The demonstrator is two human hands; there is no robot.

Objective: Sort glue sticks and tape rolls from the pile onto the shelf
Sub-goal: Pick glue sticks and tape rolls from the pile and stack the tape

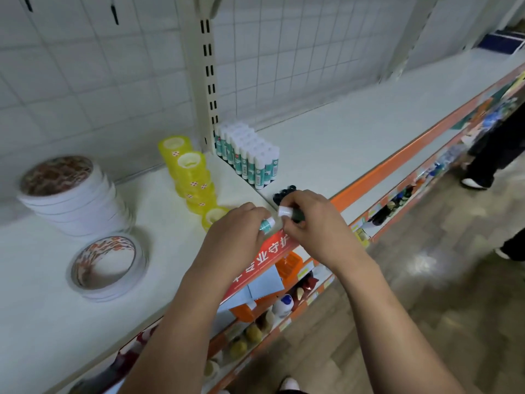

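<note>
Teal-and-white glue stick (267, 224) pinched in left grip (237, 230); right grip (311, 223) clasps second stick (287, 212).

Bare left hand (235, 226) and bare right hand (309, 220), each on a bare forearm reaching the bottom edge. Knuckles rounded, finer detail blurred. White toe of a shoe (289, 383) low between the forearms, cropped by the frame.

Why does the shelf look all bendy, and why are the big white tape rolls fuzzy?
Head view: the wide lens bows the shelf edge and the wire grid; head view: the white tape rolls at the left are smeared soft, the glue sticks look sharper; head view: pale glare on the floor.
</note>
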